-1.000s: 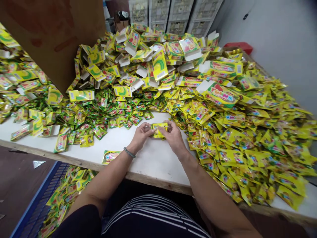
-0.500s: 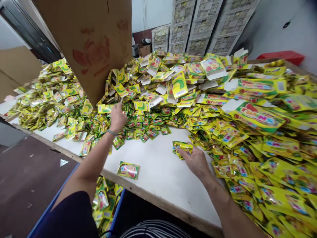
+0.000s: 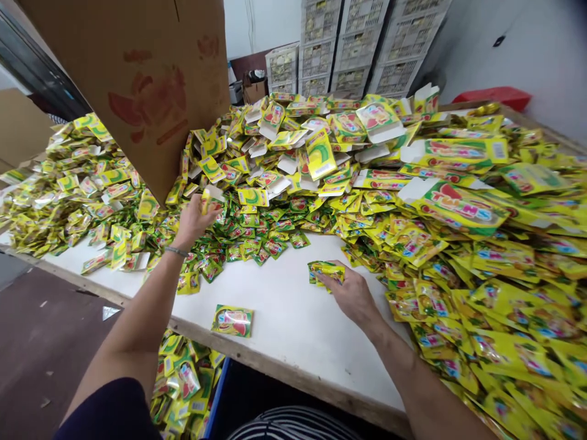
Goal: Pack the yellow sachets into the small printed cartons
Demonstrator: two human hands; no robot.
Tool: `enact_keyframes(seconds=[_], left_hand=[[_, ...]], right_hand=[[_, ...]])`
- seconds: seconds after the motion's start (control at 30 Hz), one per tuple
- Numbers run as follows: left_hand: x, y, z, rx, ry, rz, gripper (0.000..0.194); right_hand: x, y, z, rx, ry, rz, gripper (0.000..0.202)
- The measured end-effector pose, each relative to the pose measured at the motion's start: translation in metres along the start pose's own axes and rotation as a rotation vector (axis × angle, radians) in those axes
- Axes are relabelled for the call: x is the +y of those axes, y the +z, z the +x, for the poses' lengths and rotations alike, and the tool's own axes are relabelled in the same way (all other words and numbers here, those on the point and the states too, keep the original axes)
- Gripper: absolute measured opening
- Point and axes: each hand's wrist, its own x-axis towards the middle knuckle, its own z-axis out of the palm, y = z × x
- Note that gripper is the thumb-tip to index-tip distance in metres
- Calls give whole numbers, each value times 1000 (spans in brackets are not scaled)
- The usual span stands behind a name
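Note:
My left hand point(image 3: 195, 221) is closed on a small yellow carton point(image 3: 211, 198) with a white end flap, just over the pile of green sachets point(image 3: 241, 229). Several small yellow-green sachets point(image 3: 326, 272) are gripped in my right hand point(image 3: 355, 296), low over the white tabletop point(image 3: 284, 305). A single flat yellow and green packet point(image 3: 233, 321) lies near the table's front edge. Behind my hands the open-ended cartons point(image 3: 321, 153) are heaped up. Yellow pouches point(image 3: 481, 293) are stacked to the right of my right hand.
A tall cardboard box point(image 3: 151, 79) stands amid the pile at left. Below the table edge, a blue-rimmed bin point(image 3: 216, 391) holds more packets. White plastic crates point(image 3: 353, 49) are stacked behind the table. A red object point(image 3: 493, 98) lies at back right.
My left hand has lifted a small carton from the heap and drawn it slightly back. My right hand still holds the sachets. The whole view has shifted a little.

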Motion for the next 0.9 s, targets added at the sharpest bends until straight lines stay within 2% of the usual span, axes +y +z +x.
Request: enact_keyframes(seconds=[0.07, 0.13, 0.23, 0.3, 0.43, 0.53, 0.63, 0.77, 0.83, 0.9], left_hand=[[31, 19, -33, -169, 43, -402, 51], [60, 43, -70, -412, 31, -645, 46], [94, 75, -117, -668, 16, -740, 44], [108, 89, -136, -757, 37, -750, 45], [118, 104, -151, -773, 88, -716, 48], [117, 113, -156, -802, 98, -720, 48], [113, 123, -161, -829, 47, -783, 52], [107, 131, -166, -869, 10, -833, 54], [106, 131, -166, -900, 15, -834, 52], [106, 129, -166, -919, 0, -845, 52]], right_hand=[[-2, 0, 0, -1, -1, -3, 36], [-5, -3, 1, 48, -7, -14, 37], [-6, -11, 3, 188, -27, 54, 41], [-6, -17, 4, 263, -51, 96, 45], [-3, -26, 9, 257, -61, 104, 39], [-1, -30, 12, 136, -21, -25, 34], [0, -36, 14, -3, -8, -169, 27], [1, -39, 16, -117, 10, -346, 23], [2, -36, 15, -137, -42, -354, 23], [1, -30, 14, -100, -87, -319, 24]])
